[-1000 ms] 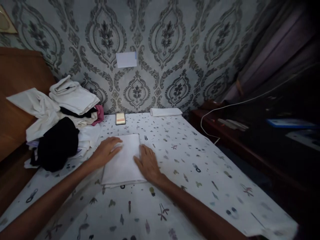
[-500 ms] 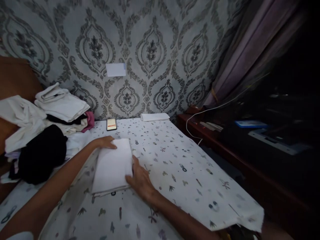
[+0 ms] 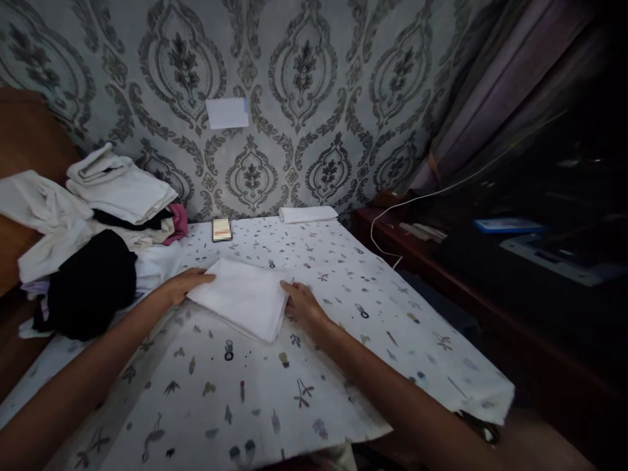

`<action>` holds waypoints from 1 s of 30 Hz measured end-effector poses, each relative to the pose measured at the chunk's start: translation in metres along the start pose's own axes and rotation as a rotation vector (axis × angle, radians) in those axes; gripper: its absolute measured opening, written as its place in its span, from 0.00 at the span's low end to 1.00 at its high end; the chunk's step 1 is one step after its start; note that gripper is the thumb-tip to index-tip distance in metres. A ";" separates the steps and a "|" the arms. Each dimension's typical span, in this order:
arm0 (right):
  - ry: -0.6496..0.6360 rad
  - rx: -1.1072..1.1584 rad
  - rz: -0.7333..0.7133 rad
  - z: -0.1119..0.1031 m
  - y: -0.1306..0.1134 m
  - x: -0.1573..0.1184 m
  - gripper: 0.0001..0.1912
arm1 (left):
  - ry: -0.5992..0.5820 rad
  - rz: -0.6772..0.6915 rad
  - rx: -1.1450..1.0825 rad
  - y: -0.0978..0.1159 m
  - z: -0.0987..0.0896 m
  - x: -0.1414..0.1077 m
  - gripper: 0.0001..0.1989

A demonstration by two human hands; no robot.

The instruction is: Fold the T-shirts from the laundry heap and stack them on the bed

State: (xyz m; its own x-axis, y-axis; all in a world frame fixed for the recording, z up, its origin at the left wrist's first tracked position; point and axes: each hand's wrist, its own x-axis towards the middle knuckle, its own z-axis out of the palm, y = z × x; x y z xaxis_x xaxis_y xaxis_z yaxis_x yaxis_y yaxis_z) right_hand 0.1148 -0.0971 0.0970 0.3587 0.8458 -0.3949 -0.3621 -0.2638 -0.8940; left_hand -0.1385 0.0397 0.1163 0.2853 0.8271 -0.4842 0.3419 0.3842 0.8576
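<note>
A folded white cloth is held between my two hands over the patterned sheet, turned at an angle. My left hand pinches its left corner, thumb on top and fingers underneath. At the right edge, my right hand grips the cloth between thumb and fingers. Behind it, against the wall, lies another folded white cloth. A phone with a lit screen rests on the sheet beyond my left hand.
At the left is a heap of clothes, with white garments, a black one and a pink one. A dark red ledge with a white cable runs along the right. The patterned sheet covers the surface.
The white cloth has turned from lengthwise to slanting sideways. My right hand has moved right and up to its right edge, while my left hand has shifted slightly left. The view has tilted down.
</note>
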 end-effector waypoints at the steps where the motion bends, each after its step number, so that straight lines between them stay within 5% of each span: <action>1: -0.056 -0.010 0.027 0.002 0.005 -0.007 0.15 | 0.014 0.001 -0.005 -0.001 -0.001 0.001 0.20; 8: -0.254 -0.141 0.167 0.001 0.003 -0.031 0.16 | -0.119 0.001 -0.024 0.000 0.000 0.007 0.21; 13: -0.216 -0.038 -0.024 -0.037 -0.025 -0.004 0.22 | -0.216 0.148 -0.105 0.020 0.035 0.016 0.35; 17: -0.060 -0.083 -0.182 -0.081 -0.064 0.051 0.25 | -0.267 0.288 -0.150 0.060 0.087 0.050 0.46; 22: 0.205 -0.241 -0.384 -0.122 -0.140 0.144 0.18 | -0.237 0.483 -0.142 0.127 0.154 0.126 0.40; 26: 0.263 -0.263 -0.487 -0.138 -0.187 0.223 0.20 | -0.031 0.726 -0.097 0.169 0.194 0.195 0.37; 30: 0.386 -0.318 -0.461 -0.146 -0.185 0.297 0.22 | 0.158 0.636 0.225 0.171 0.221 0.264 0.36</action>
State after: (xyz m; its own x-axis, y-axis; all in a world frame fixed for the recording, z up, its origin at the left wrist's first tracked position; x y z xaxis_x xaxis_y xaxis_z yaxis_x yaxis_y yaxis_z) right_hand 0.4143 0.1350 0.1143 0.7183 0.6941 0.0474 0.1511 -0.0892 -0.9845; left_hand 0.1937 0.2335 0.0968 0.3638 0.9199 0.1467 0.3335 -0.2757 0.9015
